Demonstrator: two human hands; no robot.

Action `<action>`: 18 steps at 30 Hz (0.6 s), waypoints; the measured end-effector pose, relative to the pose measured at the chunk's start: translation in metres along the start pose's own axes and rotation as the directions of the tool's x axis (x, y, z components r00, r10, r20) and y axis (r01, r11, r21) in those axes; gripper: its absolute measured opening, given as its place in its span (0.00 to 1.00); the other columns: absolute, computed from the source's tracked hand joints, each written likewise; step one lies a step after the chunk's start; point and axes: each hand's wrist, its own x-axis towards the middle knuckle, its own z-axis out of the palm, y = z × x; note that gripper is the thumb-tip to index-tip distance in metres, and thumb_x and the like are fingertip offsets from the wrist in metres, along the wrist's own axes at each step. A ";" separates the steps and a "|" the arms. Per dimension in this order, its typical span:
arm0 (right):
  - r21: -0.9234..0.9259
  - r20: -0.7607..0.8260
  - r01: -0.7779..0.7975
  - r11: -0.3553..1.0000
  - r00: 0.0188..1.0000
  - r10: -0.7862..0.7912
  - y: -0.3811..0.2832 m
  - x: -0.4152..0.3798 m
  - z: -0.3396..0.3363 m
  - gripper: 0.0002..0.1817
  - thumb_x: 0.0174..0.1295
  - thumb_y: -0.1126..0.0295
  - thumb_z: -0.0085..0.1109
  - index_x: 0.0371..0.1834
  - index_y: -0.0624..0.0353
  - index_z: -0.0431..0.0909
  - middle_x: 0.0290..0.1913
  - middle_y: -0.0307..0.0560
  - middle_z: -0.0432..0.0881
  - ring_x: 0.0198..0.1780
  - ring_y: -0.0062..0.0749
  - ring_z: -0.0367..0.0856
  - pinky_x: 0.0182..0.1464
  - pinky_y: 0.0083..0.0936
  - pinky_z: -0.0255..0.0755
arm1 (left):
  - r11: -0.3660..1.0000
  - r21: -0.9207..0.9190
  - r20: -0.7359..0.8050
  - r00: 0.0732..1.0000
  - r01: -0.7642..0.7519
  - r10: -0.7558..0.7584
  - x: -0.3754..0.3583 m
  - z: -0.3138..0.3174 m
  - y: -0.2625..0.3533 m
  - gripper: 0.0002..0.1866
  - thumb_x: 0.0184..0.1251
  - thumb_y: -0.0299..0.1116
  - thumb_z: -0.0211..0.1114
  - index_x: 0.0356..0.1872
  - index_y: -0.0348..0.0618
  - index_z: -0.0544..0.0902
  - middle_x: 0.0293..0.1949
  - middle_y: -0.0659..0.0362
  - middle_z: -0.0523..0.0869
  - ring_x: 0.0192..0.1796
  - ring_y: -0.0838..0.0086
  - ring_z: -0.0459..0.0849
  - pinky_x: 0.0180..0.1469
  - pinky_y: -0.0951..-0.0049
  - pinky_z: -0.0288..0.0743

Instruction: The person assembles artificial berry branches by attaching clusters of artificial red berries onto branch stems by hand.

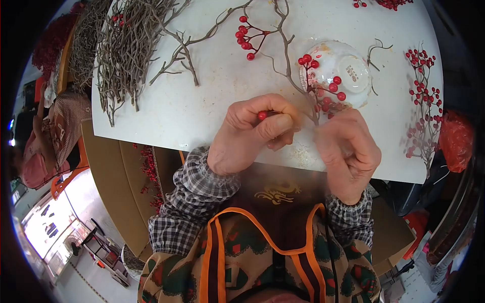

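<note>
My left hand (252, 129) is closed, thumb against fingers, around a small sprig of red berries (262, 115); most of the sprig is hidden inside the hand. To its right, my right hand (349, 154) has its fingers curled together, slightly blurred. Whatever it pinches, if anything, I cannot make out. Just beyond both hands lies a brown twig branch (289, 63), its lower end reaching between them. Red berry clusters (246, 38) are on the branch's left side, and more berries (333, 87) hang on the right, over an upturned white bowl (359, 76).
Bare brown twigs (129, 55) are heaped at the table's left. A finished-looking berry branch (424, 96) lies at the right edge beside a red plastic bag (456, 141). A cardboard box (113, 177) stands below the white table (202, 111). Another person (55, 136) sits at far left.
</note>
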 end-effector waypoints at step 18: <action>0.028 0.057 -0.041 0.999 0.998 0.039 0.002 0.002 0.001 0.07 0.55 0.79 0.65 0.37 0.64 0.81 0.34 0.42 0.76 0.29 0.18 0.68 0.30 0.15 0.63 | 0.999 0.046 0.016 1.000 -0.018 0.017 0.001 -0.003 -0.004 0.11 0.72 0.33 0.58 0.42 0.33 0.79 0.38 0.56 0.80 0.28 0.79 0.75 0.27 0.81 0.66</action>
